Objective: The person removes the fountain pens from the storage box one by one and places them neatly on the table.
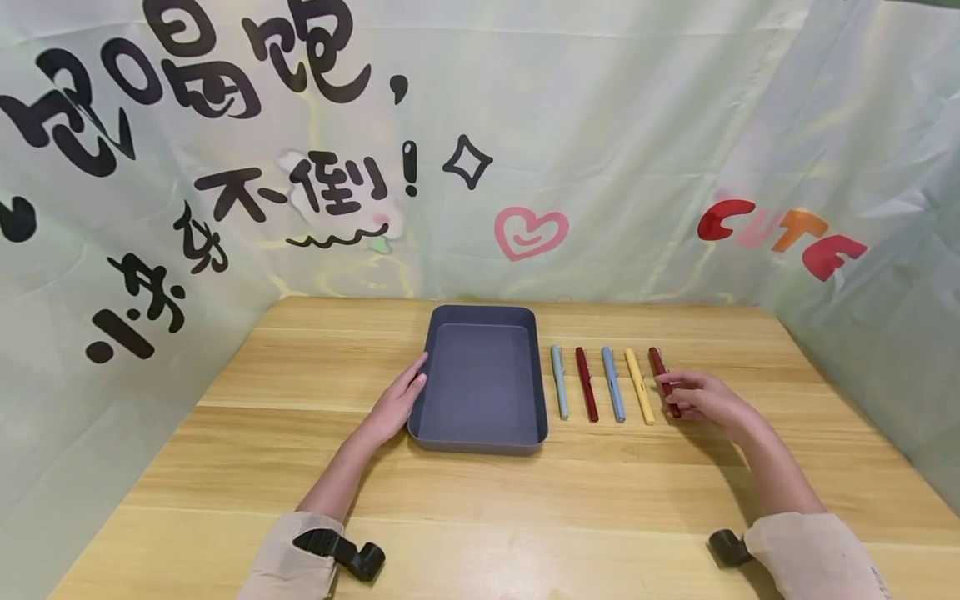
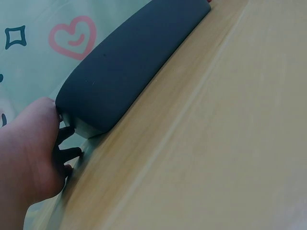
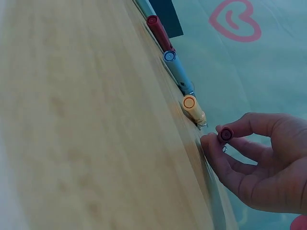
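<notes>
My left hand [image 1: 393, 408] rests against the left wall of a dark blue-grey rectangular tray [image 1: 480, 446], fingers extended along its outer side. The left wrist view shows the thumb at the rim of the tray [image 2: 124, 67]. At the right end of a row of pens, my right hand [image 1: 701, 398] pinches a dark red pen [image 1: 656, 360] between thumb and fingers. The end of this dark red pen [image 3: 226, 134] faces the right wrist camera. Left of it lie a yellow pen [image 1: 639, 385], a blue pen [image 1: 612, 383], another dark red pen [image 1: 587, 383] and a pale green pen [image 1: 558, 383].
The tray and pens are on a light wooden table [image 1: 480, 525]. A pale printed cloth [image 1: 615, 125] with lettering and a pink heart [image 1: 531, 233] hangs behind the table and along both sides. Black wrist-worn cameras show at both sleeves.
</notes>
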{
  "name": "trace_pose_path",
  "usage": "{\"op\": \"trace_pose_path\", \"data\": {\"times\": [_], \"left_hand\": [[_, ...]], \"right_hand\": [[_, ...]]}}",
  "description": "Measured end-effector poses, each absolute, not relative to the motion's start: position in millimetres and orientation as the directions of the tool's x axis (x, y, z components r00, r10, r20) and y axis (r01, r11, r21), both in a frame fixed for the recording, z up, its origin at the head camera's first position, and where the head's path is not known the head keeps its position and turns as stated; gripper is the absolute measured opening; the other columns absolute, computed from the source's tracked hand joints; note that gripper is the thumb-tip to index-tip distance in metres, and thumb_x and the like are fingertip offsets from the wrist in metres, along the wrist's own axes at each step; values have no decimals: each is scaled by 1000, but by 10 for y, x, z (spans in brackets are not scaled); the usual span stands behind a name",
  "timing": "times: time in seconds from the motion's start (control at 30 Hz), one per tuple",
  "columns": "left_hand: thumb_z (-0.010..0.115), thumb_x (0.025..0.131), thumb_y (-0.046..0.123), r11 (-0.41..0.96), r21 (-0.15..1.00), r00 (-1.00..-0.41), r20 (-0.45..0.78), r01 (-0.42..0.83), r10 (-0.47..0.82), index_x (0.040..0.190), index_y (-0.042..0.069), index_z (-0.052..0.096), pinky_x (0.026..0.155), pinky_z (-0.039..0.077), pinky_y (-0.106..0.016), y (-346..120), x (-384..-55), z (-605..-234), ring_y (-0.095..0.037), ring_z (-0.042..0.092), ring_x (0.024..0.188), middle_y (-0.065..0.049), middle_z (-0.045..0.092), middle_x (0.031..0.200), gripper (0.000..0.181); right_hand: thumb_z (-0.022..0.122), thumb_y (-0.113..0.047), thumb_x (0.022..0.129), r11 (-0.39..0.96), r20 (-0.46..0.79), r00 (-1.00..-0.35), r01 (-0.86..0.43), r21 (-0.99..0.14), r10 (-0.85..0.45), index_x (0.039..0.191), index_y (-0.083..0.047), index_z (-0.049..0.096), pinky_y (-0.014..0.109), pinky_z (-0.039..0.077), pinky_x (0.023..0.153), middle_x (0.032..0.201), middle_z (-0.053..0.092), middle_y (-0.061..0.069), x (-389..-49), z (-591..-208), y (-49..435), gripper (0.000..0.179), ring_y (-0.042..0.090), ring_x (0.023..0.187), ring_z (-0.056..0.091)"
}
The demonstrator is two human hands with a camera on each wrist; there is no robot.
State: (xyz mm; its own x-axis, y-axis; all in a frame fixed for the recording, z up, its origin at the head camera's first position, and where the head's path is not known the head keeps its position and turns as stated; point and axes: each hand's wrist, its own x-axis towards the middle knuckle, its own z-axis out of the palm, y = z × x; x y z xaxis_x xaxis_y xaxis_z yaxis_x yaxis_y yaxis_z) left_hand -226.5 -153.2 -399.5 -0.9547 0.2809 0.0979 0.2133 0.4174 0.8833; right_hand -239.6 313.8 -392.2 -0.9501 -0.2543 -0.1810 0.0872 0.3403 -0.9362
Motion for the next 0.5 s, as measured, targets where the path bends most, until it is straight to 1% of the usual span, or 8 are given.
{"op": "trace_pose_path", "data": {"times": [0.13,0.27,0.37,0.5], "left_hand": [[30,102,17,418,884,-955,95,210,280,145,1,20,107,13,-47,-1528,-2263,-3992,-34,14,134,-21,15,148,47],[30,102,18,423,882,-958,93,205,271,145,2,21,107,13,-47,-1522,-2258,-3986,-34,14,134,-20,16,148,47],[31,102,18,432,879,-961,89,199,262,145,2,21,107,13,-48,-1521,-2256,-3986,-34,14,134,-20,16,148,47],[31,102,18,441,877,-963,82,192,257,146,3,21,106,13,-49,-1520,-2255,-3986,-35,14,134,-21,16,148,47]], "right_hand": [[45,-1,92,336,-178,-952,87,-938,-250,129,20,31,30,52,70,100,56,14,-2402,-3932,3151,44,15,80,59],[46,-4,94,340,-171,-956,82,-937,-239,128,19,33,29,52,69,99,56,12,-2412,-3945,3158,43,14,78,58],[48,-8,95,372,-163,-962,72,-925,-219,128,18,35,29,51,67,103,55,14,-2420,-3961,3158,43,13,77,56],[51,-11,94,436,-156,-970,61,-898,-184,128,16,38,28,50,65,113,51,22,-2422,-3977,3146,45,11,77,53]]}}
